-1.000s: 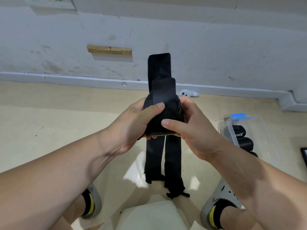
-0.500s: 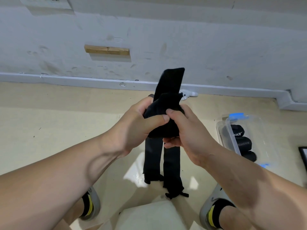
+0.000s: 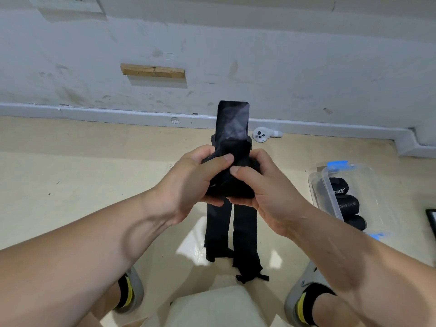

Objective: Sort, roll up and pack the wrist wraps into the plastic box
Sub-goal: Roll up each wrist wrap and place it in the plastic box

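Note:
I hold a bundle of black wrist wraps (image 3: pixel 232 185) in front of me, above the floor. My left hand (image 3: pixel 193 182) grips its left side with the thumb across the top. My right hand (image 3: pixel 266 192) grips its right side, thumb on the roll. One flat end (image 3: pixel 232 121) sticks straight up above my hands. Two loose strap tails (image 3: pixel 230 234) hang down below them. The clear plastic box (image 3: pixel 377 185) lies on the floor to my right, open, with several rolled black wraps (image 3: pixel 346 204) inside.
A white controller (image 3: pixel 262 135) lies by the baseboard behind my hands. A wooden block (image 3: pixel 152 70) is fixed on the grey wall. My two feet in grey sandals (image 3: pixel 304 300) stand on the beige floor. A dark object's edge (image 3: pixel 431 220) shows far right.
The upright end of the wrap has swung from tilted right back to straight up. My thumbs have shifted on the roll. The hanging tails stay about the same.

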